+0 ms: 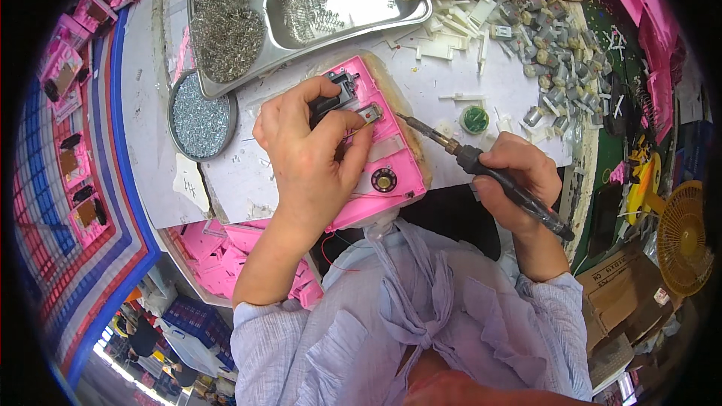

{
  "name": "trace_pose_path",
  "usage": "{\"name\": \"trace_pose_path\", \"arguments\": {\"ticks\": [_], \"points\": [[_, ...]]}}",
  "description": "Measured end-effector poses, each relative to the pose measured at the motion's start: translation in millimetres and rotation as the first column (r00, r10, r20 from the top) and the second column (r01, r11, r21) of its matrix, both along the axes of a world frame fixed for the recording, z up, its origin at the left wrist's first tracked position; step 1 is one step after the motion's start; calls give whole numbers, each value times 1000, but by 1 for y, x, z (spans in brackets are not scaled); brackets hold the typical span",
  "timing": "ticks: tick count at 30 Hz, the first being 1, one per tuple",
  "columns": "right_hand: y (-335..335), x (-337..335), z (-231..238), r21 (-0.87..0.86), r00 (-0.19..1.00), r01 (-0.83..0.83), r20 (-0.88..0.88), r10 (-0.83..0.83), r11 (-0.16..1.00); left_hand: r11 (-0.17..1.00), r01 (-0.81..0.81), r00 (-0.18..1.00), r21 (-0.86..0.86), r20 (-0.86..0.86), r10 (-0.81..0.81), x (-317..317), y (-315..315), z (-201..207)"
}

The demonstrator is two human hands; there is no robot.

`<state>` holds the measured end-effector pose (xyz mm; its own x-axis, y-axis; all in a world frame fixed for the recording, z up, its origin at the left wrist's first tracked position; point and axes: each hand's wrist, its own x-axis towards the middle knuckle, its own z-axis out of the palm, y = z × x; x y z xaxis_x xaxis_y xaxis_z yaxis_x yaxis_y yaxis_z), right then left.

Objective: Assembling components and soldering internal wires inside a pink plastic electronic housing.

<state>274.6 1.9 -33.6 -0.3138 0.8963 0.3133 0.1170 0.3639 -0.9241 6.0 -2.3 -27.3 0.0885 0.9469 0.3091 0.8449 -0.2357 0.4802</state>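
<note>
Two hands work: left hand (312,152) pinches a light, rigid pink plastic case (376,152); right hand (519,180) grips a soldering iron (481,168) by its handle.

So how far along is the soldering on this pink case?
Apparently done: the pink case already carries a round speaker-like part. In hand: the left hand presses on the case near a small metal part, while the right hand holds the soldering iron, its tip just short of that part. Left: more pink cases lie below the table edge, and small motors are piled at upper right.

Bright even light, tray (353,0) glare, fisheye-bent dark rim.
</note>
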Motion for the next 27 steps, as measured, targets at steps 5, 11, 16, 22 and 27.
{"name": "trace_pose_path", "arguments": {"ticks": [5,11,16,22,27], "points": [[1,0,-1,4,1000,1,2,-1,1000,1000,2,1000,-14,-28,-2,0,-2,2],[5,-9,-4,30,1000,15,-27,-14,999,999,-6,997,52,-82,10,2,3,4],[12,-12,-8,55,1000,-4,22,2,998,996,48,976,70,-214,-32,3,9,10],[16,-19,-6,88,997,-34,76,28,996,994,62,974,88,-222,-42,2,9,6],[17,-24,-2,111,995,-30,97,20,993,993,65,975,101,-217,-41,2,9,4]]}}
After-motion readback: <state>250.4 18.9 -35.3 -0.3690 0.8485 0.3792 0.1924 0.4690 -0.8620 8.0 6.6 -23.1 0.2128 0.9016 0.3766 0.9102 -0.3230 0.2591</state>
